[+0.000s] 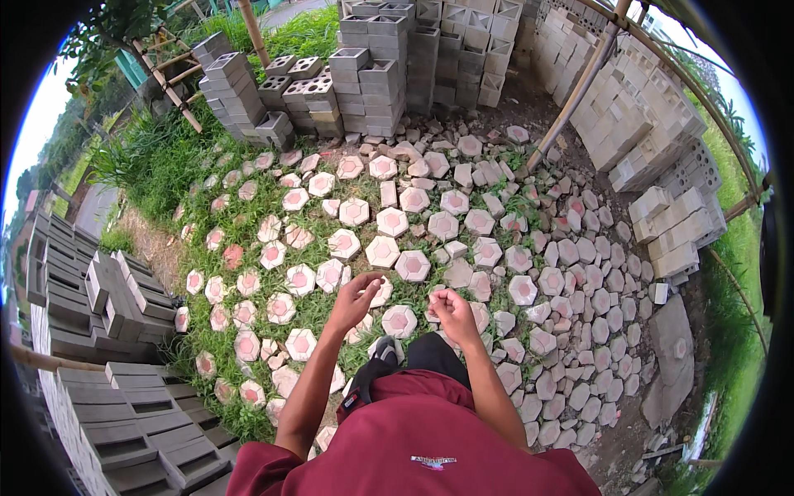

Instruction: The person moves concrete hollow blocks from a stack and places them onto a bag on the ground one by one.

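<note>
At far left, grey concrete blocks [157,422] lie in stacked rows beside a horizontal bamboo pole [58,360], with green grass [165,165] beyond. Stacks of hollow blocks [372,83] rise at the back of the yard. Your left hand [353,304] hangs before you over the paved ground, its fingers loosely curved and only partly spread, nothing visible in its grasp. A pale hexagonal paver with a pink centre [383,293] shows just past its fingertips, partly covered by the hand from this angle. Between your two hands, and slightly nearer your body, lies a second hexagonal paver [399,321], above your dark shoe [385,349]. Your right hand [454,317] is held with fingers folded in and thumb close to the forefinger; whether anything small is pinched there is hidden. A third paver [480,317] shows just to its right. Farther right, a slanting bamboo pole [575,91] stands before more block stacks [633,124], and a flat grey slab [668,372] lies along the paving's edge.
</note>
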Action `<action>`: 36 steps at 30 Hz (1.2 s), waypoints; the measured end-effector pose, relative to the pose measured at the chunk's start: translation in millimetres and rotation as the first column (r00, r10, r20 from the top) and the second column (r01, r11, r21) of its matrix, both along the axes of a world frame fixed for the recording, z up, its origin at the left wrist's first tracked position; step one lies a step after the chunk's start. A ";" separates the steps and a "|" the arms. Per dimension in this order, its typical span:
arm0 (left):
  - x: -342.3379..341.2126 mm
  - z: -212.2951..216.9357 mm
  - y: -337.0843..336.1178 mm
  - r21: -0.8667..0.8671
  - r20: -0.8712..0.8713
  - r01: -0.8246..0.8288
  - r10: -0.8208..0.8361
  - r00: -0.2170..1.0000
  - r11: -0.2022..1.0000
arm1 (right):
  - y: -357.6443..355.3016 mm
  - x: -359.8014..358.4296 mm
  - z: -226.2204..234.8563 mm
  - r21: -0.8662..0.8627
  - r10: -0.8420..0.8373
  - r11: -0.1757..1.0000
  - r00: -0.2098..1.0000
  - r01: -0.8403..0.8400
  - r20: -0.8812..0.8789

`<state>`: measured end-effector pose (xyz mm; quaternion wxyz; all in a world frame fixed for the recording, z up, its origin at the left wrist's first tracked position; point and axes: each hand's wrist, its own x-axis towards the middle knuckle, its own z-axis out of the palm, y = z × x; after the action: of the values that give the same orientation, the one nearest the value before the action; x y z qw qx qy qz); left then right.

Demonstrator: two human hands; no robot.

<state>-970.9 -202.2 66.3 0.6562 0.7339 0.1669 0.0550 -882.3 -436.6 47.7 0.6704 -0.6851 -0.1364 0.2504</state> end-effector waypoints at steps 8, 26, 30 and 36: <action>120.4 -12.7 91.4 -0.089 0.030 -0.175 0.179 0.983 0.980 | 73.7 146.3 -25.9 -0.087 -0.013 0.996 0.994 0.004 -0.108; 452.5 -5.0 274.0 -0.113 -0.026 -0.372 0.371 0.928 0.921 | 359.3 562.3 -8.7 -0.091 0.363 0.930 0.929 -0.356 0.076; 500.1 -30.8 337.1 -0.151 -0.029 -0.373 0.373 0.927 0.916 | 424.0 599.7 -14.8 -0.064 0.312 0.949 0.949 -0.310 0.031; 602.7 -51.3 471.0 -0.177 0.042 -0.308 0.320 0.946 0.935 | 541.1 680.1 -39.8 0.003 0.275 0.961 0.960 -0.275 0.059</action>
<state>-368.3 268.9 15.0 0.7039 0.6375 0.2631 0.1704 -202.2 104.5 7.9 0.6285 -0.6628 -0.2509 0.3204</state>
